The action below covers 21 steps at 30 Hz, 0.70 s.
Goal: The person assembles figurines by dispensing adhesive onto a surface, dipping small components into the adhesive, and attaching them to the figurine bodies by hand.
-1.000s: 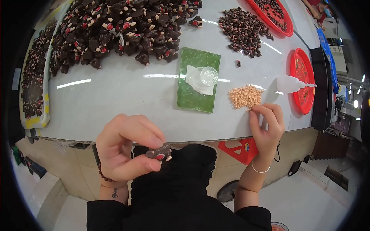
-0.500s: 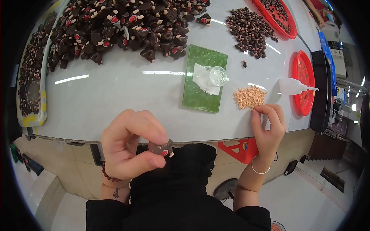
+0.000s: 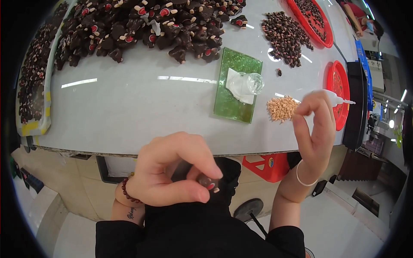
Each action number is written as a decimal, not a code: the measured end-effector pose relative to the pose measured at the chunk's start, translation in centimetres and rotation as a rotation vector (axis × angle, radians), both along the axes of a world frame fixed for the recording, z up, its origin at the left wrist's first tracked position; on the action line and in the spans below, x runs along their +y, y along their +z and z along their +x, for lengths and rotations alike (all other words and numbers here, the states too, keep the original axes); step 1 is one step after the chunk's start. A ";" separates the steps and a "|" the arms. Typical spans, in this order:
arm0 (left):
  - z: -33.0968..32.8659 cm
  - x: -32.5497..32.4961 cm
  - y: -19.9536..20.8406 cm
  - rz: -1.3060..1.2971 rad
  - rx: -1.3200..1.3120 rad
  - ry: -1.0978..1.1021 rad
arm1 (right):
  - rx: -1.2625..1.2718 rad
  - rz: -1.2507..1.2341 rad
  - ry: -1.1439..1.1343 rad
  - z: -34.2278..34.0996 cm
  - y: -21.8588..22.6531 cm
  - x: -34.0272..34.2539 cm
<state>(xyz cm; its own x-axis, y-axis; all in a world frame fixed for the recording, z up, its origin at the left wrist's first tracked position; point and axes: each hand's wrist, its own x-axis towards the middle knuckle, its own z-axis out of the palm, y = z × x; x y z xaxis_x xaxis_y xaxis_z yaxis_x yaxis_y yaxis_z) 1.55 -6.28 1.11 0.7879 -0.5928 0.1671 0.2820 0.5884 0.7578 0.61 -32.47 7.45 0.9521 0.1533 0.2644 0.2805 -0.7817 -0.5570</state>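
- Head view, step: the bare left hand [image 3: 172, 165] appears to be steadying a small dark brown, plastic-looking moulded figure with a red patch and a tan nub [image 3: 209, 185], while the bare right hand [image 3: 317, 122] works beside a loose pile of small tan, grain-like bits [image 3: 282, 108].
- Next move: it seems to call for a steady left pinch, with the red-patched side clear of the fingers, and a fine touch from the right.
- Left grip: thumb and forefinger are closed on the figure, which sits between their tips and juts out to their right, in front of the wearer's black clothing [image 3: 180, 223].
- Right grip: its fingertips come close together at the pile's right edge; blur keeps me from telling whether they meet or hold a bit.
- From the left grip, the figure is right at the fingertips; from the right grip, it lies well apart, to the left and nearer the body. Beyond the right grip, a white squeeze bottle with a thin nozzle [image 3: 335, 100] is partly hidden.
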 end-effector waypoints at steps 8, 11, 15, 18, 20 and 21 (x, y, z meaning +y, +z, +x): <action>-1.0 -0.1 -0.4 -0.113 0.230 -0.075 | 0.042 -0.145 0.272 4.8 -0.1 1.6; -1.0 0.2 -0.3 -0.072 0.213 -0.106 | 0.052 -0.234 0.309 5.0 0.3 1.7; -0.8 0.4 -0.1 -0.063 0.212 -0.107 | 0.044 -0.289 0.342 5.3 0.7 2.2; -0.7 0.3 -0.1 -0.061 0.199 -0.087 | 0.058 -0.292 0.345 5.3 0.6 2.7; -0.7 0.1 -0.3 -0.067 0.192 -0.074 | 0.058 -0.299 0.337 5.2 0.8 2.7; -0.7 0.1 -0.4 -0.068 0.192 -0.072 | 0.058 -0.305 0.329 5.2 0.9 2.7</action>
